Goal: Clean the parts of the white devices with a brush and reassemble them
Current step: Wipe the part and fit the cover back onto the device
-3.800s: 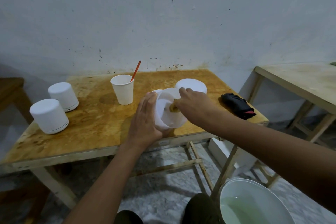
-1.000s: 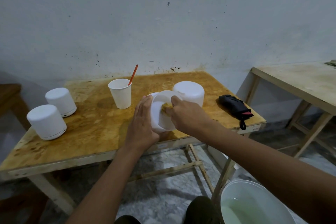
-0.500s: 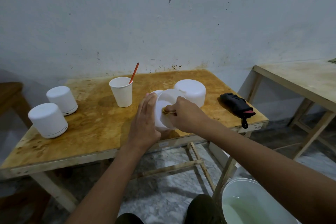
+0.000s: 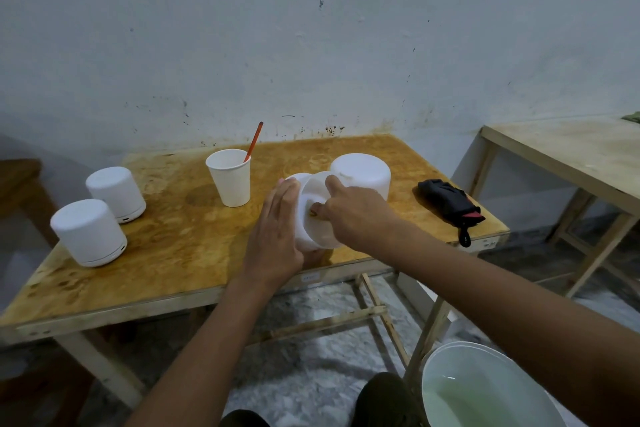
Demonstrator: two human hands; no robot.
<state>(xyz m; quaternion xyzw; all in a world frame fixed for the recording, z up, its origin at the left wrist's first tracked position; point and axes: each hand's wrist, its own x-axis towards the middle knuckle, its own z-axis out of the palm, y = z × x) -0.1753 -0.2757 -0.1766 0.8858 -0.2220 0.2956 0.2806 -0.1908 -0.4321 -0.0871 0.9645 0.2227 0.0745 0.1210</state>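
Bucket: a white bucket (image 4: 485, 388) of pale greenish water stands on the floor by the person's right knee, nearest of all.
Left hand: the left hand (image 4: 277, 239) lies with straight fingers pressed flat against the outer wall of the open part, steadying it; the thumb is hidden.
Right hand: the right hand (image 4: 356, 215) reaches into the part's mouth, fingers curled round a small yellowish brush (image 4: 313, 213) (too small to see clearly).
Open part: the white open part (image 4: 311, 232) is tilted on its side at the near edge of the table (image 4: 156, 253), mouth toward the person. Scrubbing its inside looks to be the step in hand.
Cover: a white cover (image 4: 362, 173) stands just behind it, apart from it, so this device is not yet reassembled.
Cup: a paper cup (image 4: 230, 180) with a red stick (image 4: 254, 140) stands to the left, near the hands.
Closed devices: two white devices (image 4: 88, 232) (image 4: 116, 194) stand whole at the far left. Whether they are cleaned or waiting cannot be told.
Progress: probably mid-task, with one device apart and its refitting to come.
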